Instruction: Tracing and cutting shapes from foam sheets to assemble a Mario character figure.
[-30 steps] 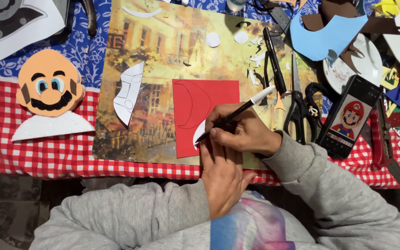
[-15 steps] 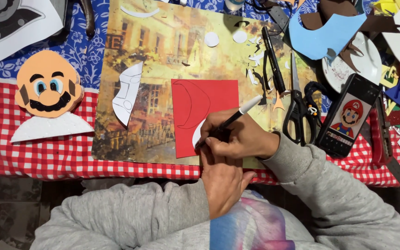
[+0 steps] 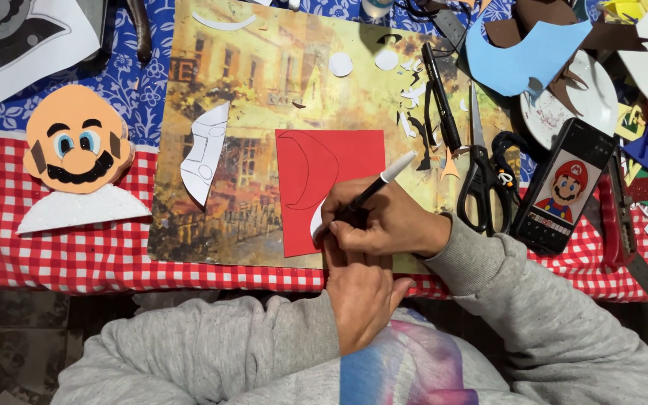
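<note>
A red foam sheet (image 3: 339,161) lies on a picture placemat (image 3: 249,97) and bears a curved black outline at its upper left. My right hand (image 3: 388,225) grips a black pen with a white cap (image 3: 373,187), its tip down at the sheet's right edge beside a white paper template (image 3: 316,223). My left hand (image 3: 361,289) lies under the right hand at the table's near edge, fingers pressing on the template and sheet; the right hand hides its fingertips.
A foam cartoon face with a moustache (image 3: 76,146) lies at left over a white piece. A white paper cutout (image 3: 205,154) sits left of the red sheet. Black scissors (image 3: 481,180), a second pen (image 3: 440,94) and a phone showing a cartoon character (image 3: 564,187) lie right. Blue foam (image 3: 523,56) and scraps crowd the far right.
My right hand and the pen have shifted slightly along the template's edge on the red sheet. The left hand has stayed in place.
</note>
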